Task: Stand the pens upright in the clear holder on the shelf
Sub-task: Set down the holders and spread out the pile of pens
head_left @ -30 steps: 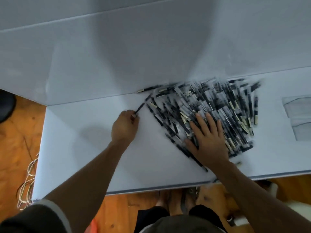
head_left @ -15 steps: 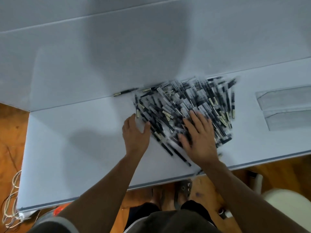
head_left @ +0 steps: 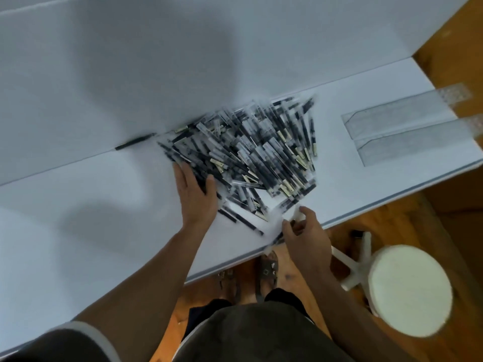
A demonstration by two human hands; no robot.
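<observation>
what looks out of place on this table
One black pen lies alone along the fold under the back panel, left of the heap of pens and apart from it, while the rest are piled together.

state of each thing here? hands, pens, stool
pen heap: lying flat in a loose pile on the table, none upright
stray pen: lying alone, left of the heap, apart from it
left hand: flat, fingers straight, resting on the heap's left edge
right hand: at the table's front edge, fingers curled; too blurred to tell if it holds anything
stool: standing on the floor
</observation>
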